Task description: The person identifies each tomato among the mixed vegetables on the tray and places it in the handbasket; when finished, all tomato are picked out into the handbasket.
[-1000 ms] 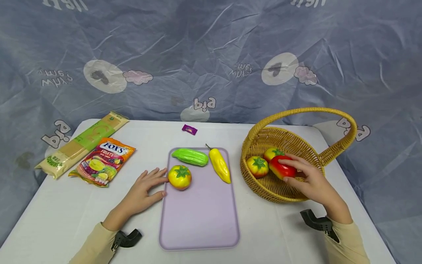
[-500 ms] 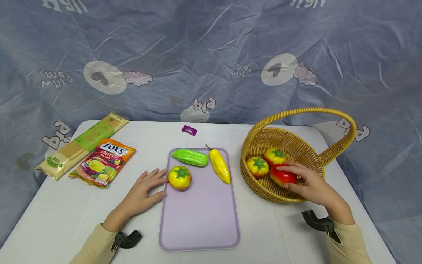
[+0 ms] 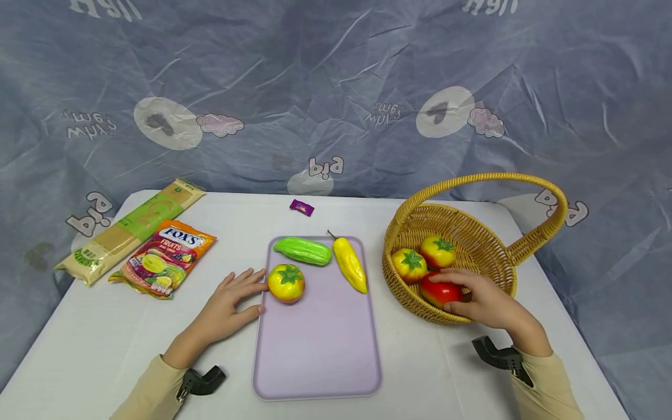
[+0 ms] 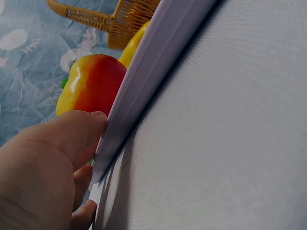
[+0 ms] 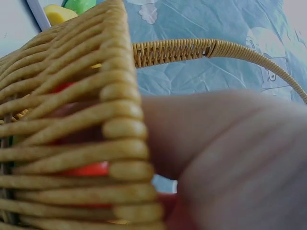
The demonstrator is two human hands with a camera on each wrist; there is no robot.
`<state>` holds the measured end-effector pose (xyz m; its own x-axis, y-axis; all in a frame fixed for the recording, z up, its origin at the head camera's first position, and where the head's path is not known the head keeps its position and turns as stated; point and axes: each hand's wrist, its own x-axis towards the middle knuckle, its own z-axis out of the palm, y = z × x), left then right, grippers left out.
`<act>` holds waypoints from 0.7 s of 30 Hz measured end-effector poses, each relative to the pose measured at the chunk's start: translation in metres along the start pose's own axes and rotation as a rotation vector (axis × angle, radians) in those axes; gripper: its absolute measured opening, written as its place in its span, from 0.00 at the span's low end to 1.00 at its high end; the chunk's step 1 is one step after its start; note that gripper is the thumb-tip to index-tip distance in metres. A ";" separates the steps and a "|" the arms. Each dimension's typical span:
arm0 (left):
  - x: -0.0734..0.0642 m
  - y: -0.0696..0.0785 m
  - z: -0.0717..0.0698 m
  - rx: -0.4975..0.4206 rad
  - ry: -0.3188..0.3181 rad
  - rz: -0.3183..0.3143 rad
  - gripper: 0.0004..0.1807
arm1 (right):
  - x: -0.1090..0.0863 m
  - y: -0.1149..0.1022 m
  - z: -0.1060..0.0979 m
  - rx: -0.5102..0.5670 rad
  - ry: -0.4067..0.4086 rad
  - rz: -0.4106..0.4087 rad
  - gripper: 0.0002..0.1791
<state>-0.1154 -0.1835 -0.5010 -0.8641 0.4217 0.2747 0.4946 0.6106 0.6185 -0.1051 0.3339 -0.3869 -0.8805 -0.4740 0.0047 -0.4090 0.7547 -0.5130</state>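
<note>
In the head view, my right hand reaches into the wicker basket and grips a red mango, thumb on its near side and fingers over the top. Beside it in the basket sit two yellow-and-red persimmons. The basket wall mostly hides the mango in the right wrist view. My left hand lies with relaxed fingers at the left rim of a lilac tray, fingertips right by a third persimmon. Also on the tray are a green cucumber-like vegetable and a yellow chili pepper.
At the left lie an orange candy bag and a long beige-and-green packet. A small purple wrapped sweet lies behind the tray. The basket's tall handle arches over its opening. A blue-grey patterned sheet hangs behind the table.
My right hand has shifted the mango toward the basket's near left side, away from the rear persimmon, which shows more fully now. My left hand has stayed in place.
</note>
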 end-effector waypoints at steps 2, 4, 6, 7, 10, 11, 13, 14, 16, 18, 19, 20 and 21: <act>0.000 -0.001 0.000 0.000 0.000 0.004 0.21 | 0.000 0.000 0.000 0.003 -0.008 0.005 0.29; 0.000 -0.001 0.000 -0.001 -0.002 0.003 0.21 | 0.000 -0.001 0.000 0.013 -0.023 0.014 0.30; 0.000 -0.002 0.000 0.002 -0.002 0.004 0.21 | 0.000 -0.002 0.000 0.025 -0.039 0.026 0.31; 0.000 -0.002 0.001 0.003 -0.002 0.004 0.22 | 0.000 -0.002 0.000 0.035 -0.048 0.035 0.31; 0.000 -0.003 0.001 0.008 -0.002 0.002 0.22 | 0.000 -0.003 0.000 0.063 -0.066 0.052 0.31; 0.000 -0.003 0.001 0.009 -0.002 0.002 0.22 | 0.001 -0.004 0.000 0.068 -0.073 0.058 0.31; 0.000 -0.003 0.001 0.009 -0.004 0.003 0.22 | 0.001 -0.004 0.000 0.080 -0.077 0.063 0.30; 0.000 -0.003 0.001 0.009 -0.005 0.004 0.21 | 0.001 -0.004 0.000 0.078 -0.073 0.071 0.30; 0.000 -0.002 0.001 0.009 -0.008 0.003 0.21 | 0.001 -0.004 0.001 0.074 -0.065 0.068 0.29; 0.000 -0.001 0.000 0.008 -0.009 0.005 0.21 | 0.002 -0.004 0.000 0.073 -0.058 0.063 0.29; 0.000 -0.001 0.000 0.008 -0.009 0.005 0.21 | 0.002 -0.003 0.001 0.076 -0.055 0.059 0.29; 0.000 -0.001 0.000 0.008 -0.009 0.004 0.21 | 0.003 -0.003 0.001 0.076 -0.052 0.063 0.29; 0.000 -0.001 -0.001 0.009 -0.009 0.004 0.21 | 0.003 -0.003 0.001 0.082 -0.054 0.065 0.29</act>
<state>-0.1158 -0.1841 -0.5009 -0.8615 0.4298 0.2704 0.4985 0.6147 0.6112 -0.1061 0.3293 -0.3862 -0.8895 -0.4506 -0.0758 -0.3285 0.7460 -0.5792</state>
